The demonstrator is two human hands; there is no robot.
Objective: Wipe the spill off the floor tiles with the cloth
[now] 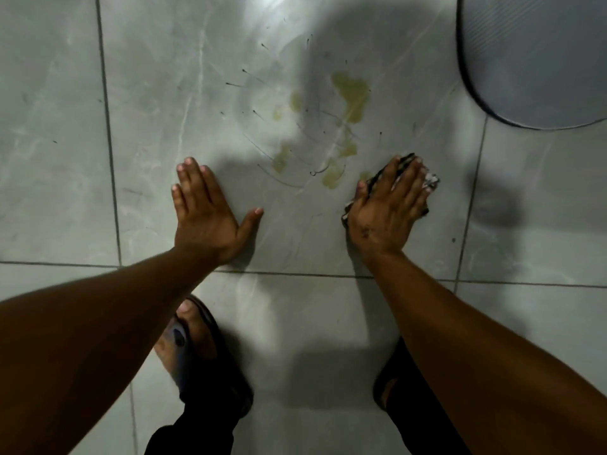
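Floor tiles (328, 310): pale grey, marbled, glossy, divided by dark grout lines; one large tile carries all the mess. Spill (350, 93): yellowish liquid in several separate patches, the largest toward the far right of the tile, smaller blots to its left and nearer the person, with thin dark curved streaks and specks scattered among them. Cloth (431, 180): dark-and-light patterned rag, bunched, lying on the tile just to the right of the nearest yellow patches, mostly covered by the hand on top of it; only its far edge and left corner show. Right hand (387, 208): flat, fingers extended and pressed down on the cloth, pinning it to the floor rather than clenching it. Left hand (205, 211): empty, palm down, fingers spread, planted on bare tile to the left of the spill, apparently as a brace. Sandal (210, 356): dark, on a foot on the nearer tile, below the left arm. Grey rounded object (532, 54): upper right corner, identity unclear. Progress: early or partial. The curved streaks suggest some smearing, but most of the yellow patches remain wet and unwiped; the cloth sits at the spill's edge, with nearly the whole area left to clear.
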